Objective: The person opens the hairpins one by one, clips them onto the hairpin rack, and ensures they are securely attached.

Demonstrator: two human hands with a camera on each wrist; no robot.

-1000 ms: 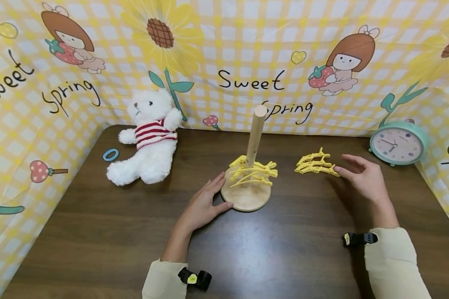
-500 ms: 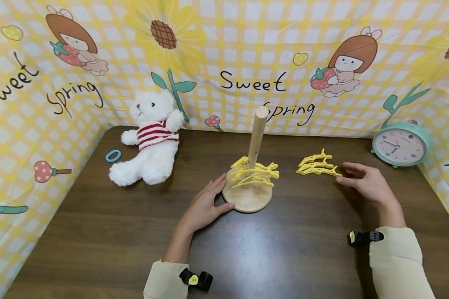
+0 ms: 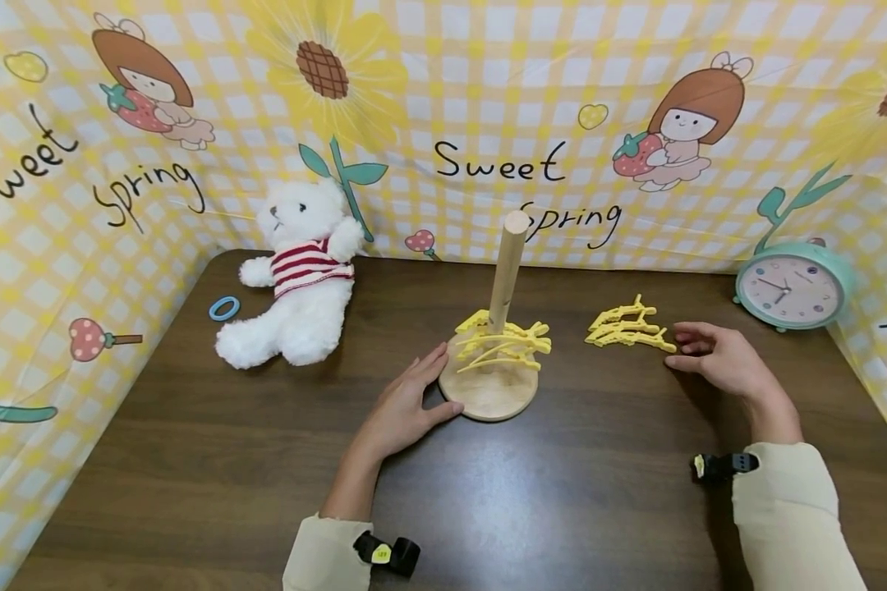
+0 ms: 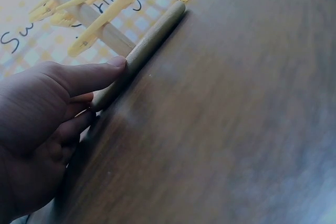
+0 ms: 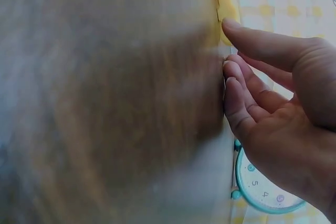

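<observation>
My left hand [image 3: 402, 406] holds the left edge of a round wooden base [image 3: 491, 398], its thumb at the front rim and its fingers along the side. From that base rises a wooden post [image 3: 508, 271]. Several thin yellow pieces [image 3: 498, 345] with knobbed, forked ends sit low around the post. To the right lies a small group of similar yellow pieces [image 3: 628, 326] on the table. My right hand [image 3: 732, 361] is at their right end, thumb and fingers apart. In the right wrist view, the thumb tip overlaps the end of a yellow piece [image 5: 226, 6].
On the left, a white teddy bear [image 3: 306, 271] in a striped shirt lies beside a blue ring [image 3: 225, 309]. A mint-green alarm clock [image 3: 791, 287] stands at the back right, beyond my right hand. Printed cloth [image 3: 488, 82] walls the back and sides of the brown table [image 3: 562, 492].
My right hand has shifted slightly toward me and to the right, with its fingers bending a little at the yellow piece's end. My left hand stays on the base; the view shifts slightly.
</observation>
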